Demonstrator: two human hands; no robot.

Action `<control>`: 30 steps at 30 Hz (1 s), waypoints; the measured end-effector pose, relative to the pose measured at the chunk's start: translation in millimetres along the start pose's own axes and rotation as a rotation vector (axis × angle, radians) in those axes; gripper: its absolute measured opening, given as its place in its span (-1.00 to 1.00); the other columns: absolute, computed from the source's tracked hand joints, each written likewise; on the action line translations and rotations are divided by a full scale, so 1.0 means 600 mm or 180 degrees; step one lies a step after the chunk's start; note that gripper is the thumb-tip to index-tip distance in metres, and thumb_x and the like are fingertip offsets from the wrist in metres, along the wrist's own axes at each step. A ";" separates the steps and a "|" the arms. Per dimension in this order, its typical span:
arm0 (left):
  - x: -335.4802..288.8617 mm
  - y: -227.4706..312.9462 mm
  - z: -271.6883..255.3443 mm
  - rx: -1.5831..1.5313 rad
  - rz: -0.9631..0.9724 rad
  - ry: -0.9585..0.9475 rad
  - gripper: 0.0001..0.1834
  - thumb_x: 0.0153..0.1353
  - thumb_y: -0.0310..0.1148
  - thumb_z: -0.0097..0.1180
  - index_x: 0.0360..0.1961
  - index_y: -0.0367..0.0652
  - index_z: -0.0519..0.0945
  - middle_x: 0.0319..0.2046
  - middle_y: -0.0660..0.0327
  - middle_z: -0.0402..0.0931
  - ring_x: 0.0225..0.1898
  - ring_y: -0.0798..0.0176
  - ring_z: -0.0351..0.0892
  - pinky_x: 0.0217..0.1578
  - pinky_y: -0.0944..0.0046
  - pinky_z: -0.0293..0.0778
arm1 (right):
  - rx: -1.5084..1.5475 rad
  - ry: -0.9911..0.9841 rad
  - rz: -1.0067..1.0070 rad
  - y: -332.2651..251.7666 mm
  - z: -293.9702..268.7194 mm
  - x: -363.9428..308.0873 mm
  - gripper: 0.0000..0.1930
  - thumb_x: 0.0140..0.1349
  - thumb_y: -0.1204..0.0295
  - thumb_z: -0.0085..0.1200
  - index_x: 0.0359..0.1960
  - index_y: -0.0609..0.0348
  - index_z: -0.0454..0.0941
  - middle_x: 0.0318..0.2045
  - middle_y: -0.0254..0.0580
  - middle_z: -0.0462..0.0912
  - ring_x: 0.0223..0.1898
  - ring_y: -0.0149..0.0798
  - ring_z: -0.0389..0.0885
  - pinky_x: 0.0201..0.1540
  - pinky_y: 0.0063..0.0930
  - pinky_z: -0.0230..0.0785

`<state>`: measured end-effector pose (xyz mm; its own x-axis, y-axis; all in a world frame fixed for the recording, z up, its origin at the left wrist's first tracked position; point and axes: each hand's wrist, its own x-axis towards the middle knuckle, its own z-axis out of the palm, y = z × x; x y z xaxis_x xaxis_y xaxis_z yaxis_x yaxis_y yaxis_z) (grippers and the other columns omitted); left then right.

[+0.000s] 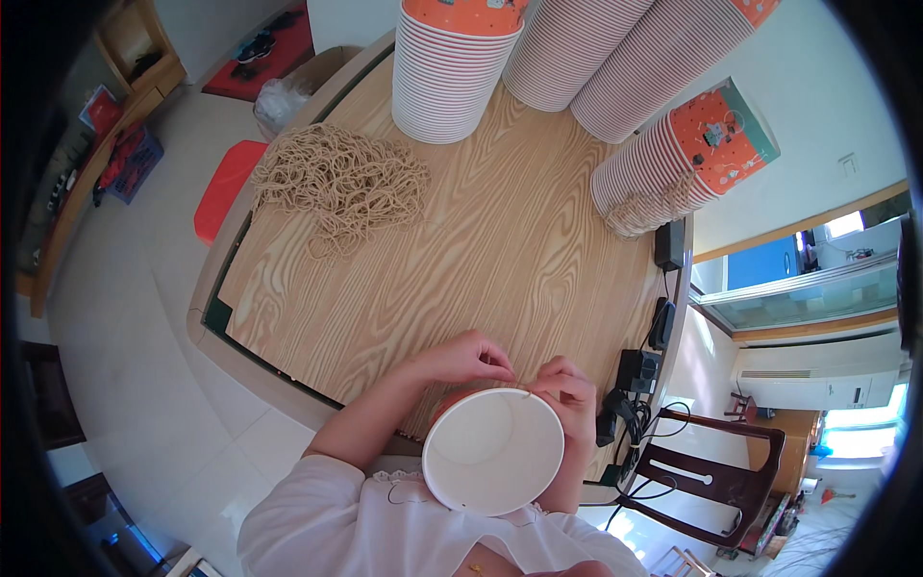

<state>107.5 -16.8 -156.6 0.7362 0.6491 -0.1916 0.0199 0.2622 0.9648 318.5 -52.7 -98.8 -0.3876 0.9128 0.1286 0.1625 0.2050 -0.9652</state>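
Note:
A white-lined paper bucket (492,452) with an orange outside rests against my body at the near table edge, its open mouth facing up toward me. At its far rim my left hand (471,358) is closed in a pinch, thumb and forefinger together. Just right of it, my right hand (569,394) pinches at the same rim, its fingers bent. Between the fingertips a short bit of thin tan cord (522,387) shows at the rim; its ends are hidden by my fingers. The bucket's far outer side is mostly out of sight.
A loose heap of tan cord (341,188) lies at the far left of the table (452,260). Tall stacks of paper buckets (447,87) stand at the back. Another stack (663,163) with cords hanging leans at right. Black power adapters (637,370) line the right edge, near a dark chair (711,471).

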 end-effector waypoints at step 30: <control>-0.068 0.105 -0.022 -0.1396 0.0640 0.0719 -0.88 0.13 -0.48 0.07 -0.29 -0.23 0.52 -0.56 0.30 0.49 -0.52 0.45 0.48 -0.40 0.46 0.40 | -0.0480 -0.0058 0.0129 -0.064 -0.009 0.000 -0.75 -0.01 0.67 0.09 -0.24 0.25 0.49 -0.57 -0.30 0.46 -0.50 -0.44 0.41 -0.38 -0.59 0.29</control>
<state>69.6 -17.5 -90.4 0.5314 0.8422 -0.0913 -0.4270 0.3594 0.8298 317.3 -58.3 -60.5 -0.3942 0.9151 0.0847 0.3121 0.2200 -0.9242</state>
